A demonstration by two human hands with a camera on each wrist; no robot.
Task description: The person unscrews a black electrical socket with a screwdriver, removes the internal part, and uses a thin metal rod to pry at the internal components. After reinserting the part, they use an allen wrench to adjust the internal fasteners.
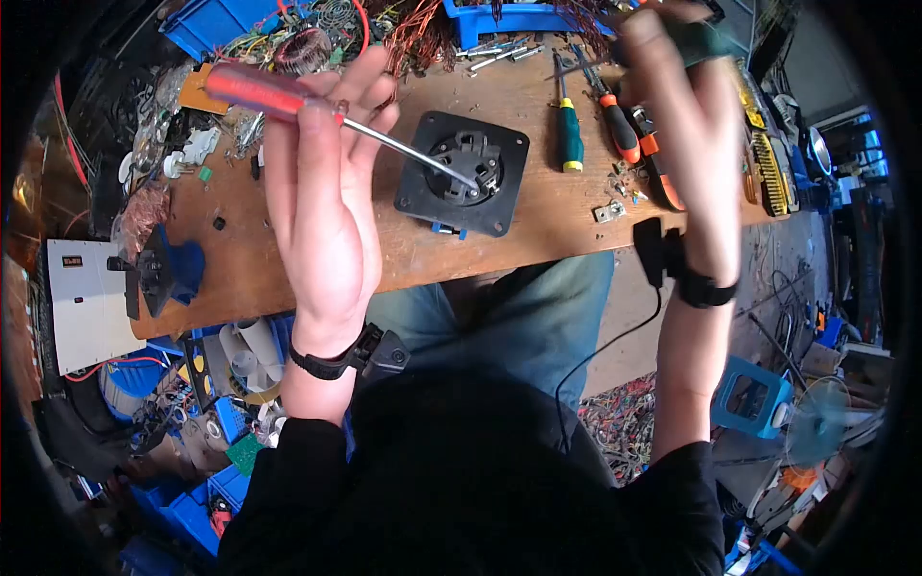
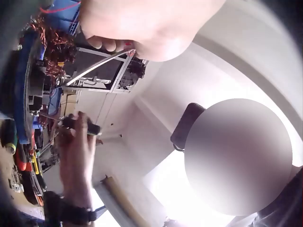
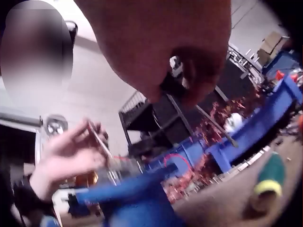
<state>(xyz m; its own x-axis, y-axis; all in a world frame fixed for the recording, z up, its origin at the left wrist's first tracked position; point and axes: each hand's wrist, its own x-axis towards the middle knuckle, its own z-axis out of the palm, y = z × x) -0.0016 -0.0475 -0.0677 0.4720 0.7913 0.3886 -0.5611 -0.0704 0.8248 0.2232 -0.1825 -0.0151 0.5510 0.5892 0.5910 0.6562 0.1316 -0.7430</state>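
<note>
In the head view my left hand (image 1: 327, 202) pinches a screwdriver (image 1: 254, 93) with a translucent red handle between thumb and fingers. Its steel shaft slants down to the right and overlaps a black square-flanged part (image 1: 415, 182) that has a round centre with metal contacts and some blue underneath. My right hand (image 1: 687, 125), blurred, is raised at the upper right and grips a second screwdriver with a dark green and black handle (image 2: 85, 125). From the right wrist, its thin shaft (image 3: 218, 125) points out past the fingers.
On the wooden table (image 1: 461, 96) lie a green-yellow screwdriver (image 1: 570, 134), an orange-black tool (image 1: 622, 130) and small metal pieces (image 1: 610, 211). Blue bins (image 1: 523, 21) with copper wire line the back. A blue-black part (image 1: 173, 269) stands at the left edge.
</note>
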